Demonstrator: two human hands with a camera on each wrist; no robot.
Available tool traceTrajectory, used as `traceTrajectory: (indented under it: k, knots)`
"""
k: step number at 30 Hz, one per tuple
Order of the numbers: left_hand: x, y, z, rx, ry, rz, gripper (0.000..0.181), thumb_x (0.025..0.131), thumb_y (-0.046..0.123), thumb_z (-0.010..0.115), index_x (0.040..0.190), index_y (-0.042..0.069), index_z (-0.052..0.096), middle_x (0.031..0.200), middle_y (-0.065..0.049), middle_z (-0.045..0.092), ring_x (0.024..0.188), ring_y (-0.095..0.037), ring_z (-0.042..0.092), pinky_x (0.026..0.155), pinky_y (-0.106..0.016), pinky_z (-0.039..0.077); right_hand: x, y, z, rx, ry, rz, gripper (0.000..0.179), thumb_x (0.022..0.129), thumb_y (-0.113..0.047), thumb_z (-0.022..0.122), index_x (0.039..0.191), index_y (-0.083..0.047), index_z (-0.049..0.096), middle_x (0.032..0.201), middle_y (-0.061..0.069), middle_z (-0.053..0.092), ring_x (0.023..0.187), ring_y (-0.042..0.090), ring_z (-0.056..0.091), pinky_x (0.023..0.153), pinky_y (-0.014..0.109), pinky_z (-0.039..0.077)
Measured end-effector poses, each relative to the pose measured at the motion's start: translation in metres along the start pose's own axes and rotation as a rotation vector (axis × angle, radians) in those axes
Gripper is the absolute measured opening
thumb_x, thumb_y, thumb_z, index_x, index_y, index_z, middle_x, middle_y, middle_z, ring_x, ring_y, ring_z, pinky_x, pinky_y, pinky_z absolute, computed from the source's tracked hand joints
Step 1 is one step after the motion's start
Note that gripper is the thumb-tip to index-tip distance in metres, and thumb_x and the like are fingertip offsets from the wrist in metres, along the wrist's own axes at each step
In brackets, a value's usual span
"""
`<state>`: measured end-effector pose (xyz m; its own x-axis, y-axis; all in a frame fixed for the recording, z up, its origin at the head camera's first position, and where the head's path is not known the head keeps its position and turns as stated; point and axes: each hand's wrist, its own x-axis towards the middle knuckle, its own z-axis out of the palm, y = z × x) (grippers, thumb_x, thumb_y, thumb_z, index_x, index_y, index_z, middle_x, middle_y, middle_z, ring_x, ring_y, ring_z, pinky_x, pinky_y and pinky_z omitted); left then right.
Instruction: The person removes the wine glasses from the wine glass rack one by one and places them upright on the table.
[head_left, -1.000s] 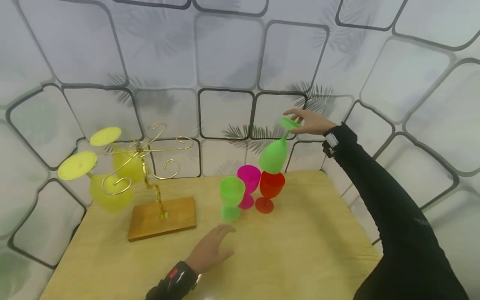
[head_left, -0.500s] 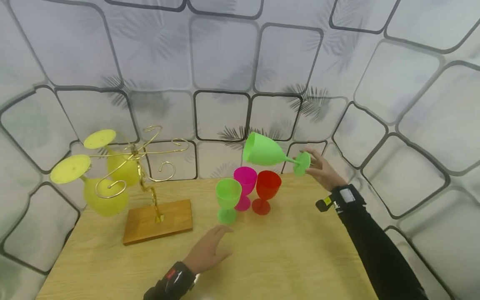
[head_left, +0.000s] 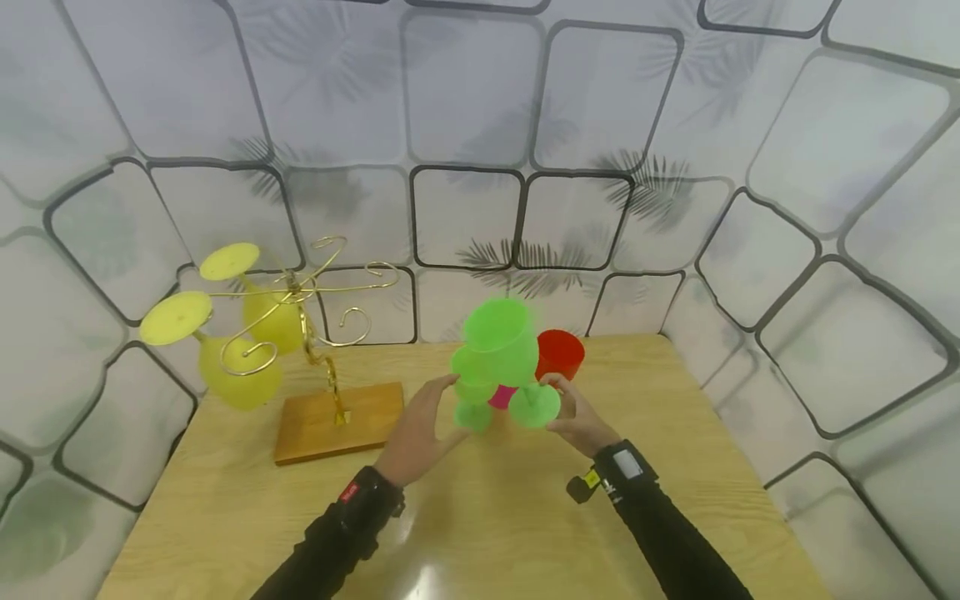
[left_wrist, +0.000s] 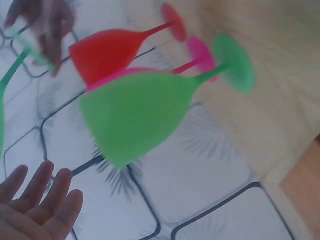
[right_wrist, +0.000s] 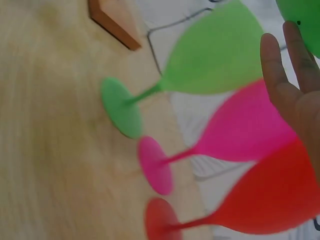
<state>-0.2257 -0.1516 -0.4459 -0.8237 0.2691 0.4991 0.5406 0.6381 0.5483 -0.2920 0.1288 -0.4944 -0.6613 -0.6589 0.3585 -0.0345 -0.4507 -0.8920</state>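
My right hand (head_left: 581,423) pinches a green goblet (head_left: 504,346) by its round foot. The goblet is tilted, its mouth up and away to the left, above a second green goblet (left_wrist: 140,112) that stands on the table. My left hand (head_left: 416,433) is held with fingers apart beside the standing green goblet, thumb spread; in the left wrist view its fingers (left_wrist: 52,200) touch nothing. A pink goblet (right_wrist: 245,125) and a red goblet (right_wrist: 275,192) stand upright close behind. In the head view the held goblet hides most of the pink one.
At the left is a gold wire glass rack (head_left: 307,287) with curled hooks on a wooden base (head_left: 307,442). Two yellow goblets (head_left: 240,375) hang upside down from it. The wooden table (head_left: 480,533) ends at a patterned wall covering (head_left: 472,92).
My right hand has brought the green goblet down and left, turning it from mouth down to mouth tilted up. My left hand has shifted slightly up toward the standing green goblet.
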Motion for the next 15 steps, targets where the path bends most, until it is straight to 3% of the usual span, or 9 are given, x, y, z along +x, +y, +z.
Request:
traceTrajectory:
  k: [4,9,13,15]
  knots:
    - [0.014,0.007,-0.008,-0.114,0.055,-0.019,0.085,0.069,0.025,0.080,0.140,0.002,0.040,0.133,-0.016,0.054,0.121,-0.030,0.050,0.101,-0.051,0.043,0.001,0.020,0.011,-0.069,0.006,0.060,0.054,0.081,0.019,0.047,0.119,-0.019,0.040,0.127,-0.003,0.042,0.114,0.013,0.048,0.090,0.025,0.052]
    - [0.021,0.009,-0.009,-0.324,0.055,-0.032,0.092,0.066,0.027,0.082,0.143,0.008,0.035,0.132,-0.013,0.056,0.122,-0.025,0.052,0.103,-0.051,0.042,0.002,0.029,0.022,-0.198,0.036,0.186,0.054,0.079,0.010,0.060,0.118,-0.021,0.041,0.127,-0.003,0.043,0.112,0.018,0.050,0.089,0.030,0.053]
    - [0.016,0.009,-0.008,-0.377,0.046,-0.041,0.089,0.064,0.023,0.083,0.138,0.004,0.038,0.128,-0.016,0.058,0.117,-0.028,0.055,0.097,-0.052,0.046,0.005,0.028,0.027,-0.338,0.020,0.282,0.065,0.078,0.001,0.067,0.133,-0.013,0.036,0.140,0.009,0.036,0.125,0.032,0.039,0.099,0.045,0.046]
    - [0.013,0.008,-0.007,-0.363,0.030,-0.061,0.088,0.062,0.022,0.084,0.136,0.005,0.041,0.125,-0.014,0.060,0.113,-0.027,0.057,0.094,-0.052,0.049,0.007,0.025,0.029,-0.421,-0.004,0.278,0.078,0.077,-0.002,0.069,0.143,-0.008,0.026,0.149,0.016,0.028,0.133,0.038,0.030,0.104,0.054,0.039]
